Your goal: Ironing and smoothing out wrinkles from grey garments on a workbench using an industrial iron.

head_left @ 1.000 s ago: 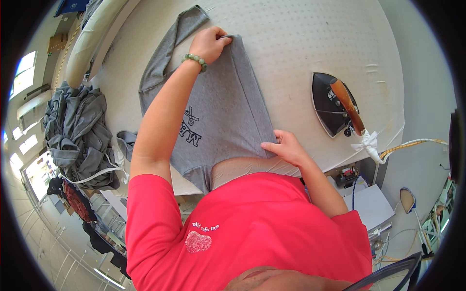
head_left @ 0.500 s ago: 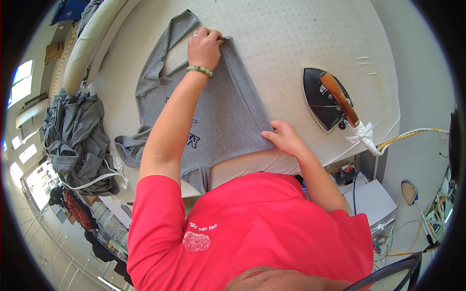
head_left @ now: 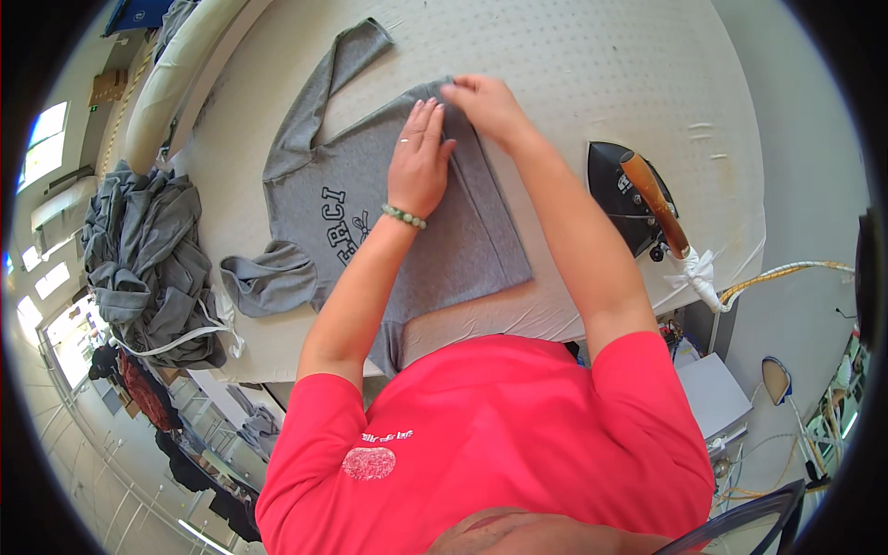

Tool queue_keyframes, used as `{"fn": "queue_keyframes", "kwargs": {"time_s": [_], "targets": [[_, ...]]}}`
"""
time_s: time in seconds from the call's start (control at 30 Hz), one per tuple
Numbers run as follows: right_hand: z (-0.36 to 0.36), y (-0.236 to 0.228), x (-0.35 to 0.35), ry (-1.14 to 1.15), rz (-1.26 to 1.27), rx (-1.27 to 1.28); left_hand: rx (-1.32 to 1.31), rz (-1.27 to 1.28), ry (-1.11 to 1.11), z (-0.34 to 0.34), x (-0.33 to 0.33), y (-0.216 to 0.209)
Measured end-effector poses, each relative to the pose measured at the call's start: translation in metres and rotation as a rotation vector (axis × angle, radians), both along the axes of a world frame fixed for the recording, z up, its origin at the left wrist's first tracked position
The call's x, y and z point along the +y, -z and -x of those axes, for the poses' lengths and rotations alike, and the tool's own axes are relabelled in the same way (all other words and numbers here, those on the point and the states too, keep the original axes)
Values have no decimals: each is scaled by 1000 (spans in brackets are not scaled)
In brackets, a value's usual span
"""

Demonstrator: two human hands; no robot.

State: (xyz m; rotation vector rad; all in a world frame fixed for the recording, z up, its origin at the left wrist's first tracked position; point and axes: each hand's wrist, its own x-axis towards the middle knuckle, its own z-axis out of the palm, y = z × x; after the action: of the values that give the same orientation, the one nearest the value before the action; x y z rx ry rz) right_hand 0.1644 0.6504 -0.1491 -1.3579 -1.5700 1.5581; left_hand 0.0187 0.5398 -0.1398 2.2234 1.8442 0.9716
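Head view: the grey sweatshirt point(head_left: 370, 217) is partly hidden, its lower hem slips behind the red shirt and its print is covered by the left forearm. It's lying flat on the white padded worktop point(head_left: 573, 83), right side folded over, one sleeve stretched up, the other bunched. Left hand point(head_left: 421, 157) lies open, pressing the fold; right hand point(head_left: 486, 102) pinches the top edge. An iron point(head_left: 638, 199) sits to the right.

Red short-sleeved shirt point(head_left: 481, 435), green bead bracelet point(head_left: 404, 217), ring on left hand point(head_left: 421, 157)
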Motion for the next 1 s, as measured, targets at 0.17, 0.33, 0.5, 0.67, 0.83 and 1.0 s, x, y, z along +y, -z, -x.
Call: {"fn": "queue_keyframes", "kwargs": {"time_s": [0.17,0.33,0.5,0.67,0.83,1.0], "targets": [[0,-12,-9,149,506,308,174,186,31,1,5,7],[-70,-28,-108,-29,654,99,259,221,-85,-11,17,18],[-126,-18,-229,-160,470,3,327,197,-167,-20,24,24],[-123,-34,-217,-187,327,-277,325,120,-174,-19,9,24],[-113,-16,-209,-99,259,-190,232,199,-5,-46,-62,8],[-70,-5,-129,16,563,156,74,162,-53,-46,-70,10]]}}
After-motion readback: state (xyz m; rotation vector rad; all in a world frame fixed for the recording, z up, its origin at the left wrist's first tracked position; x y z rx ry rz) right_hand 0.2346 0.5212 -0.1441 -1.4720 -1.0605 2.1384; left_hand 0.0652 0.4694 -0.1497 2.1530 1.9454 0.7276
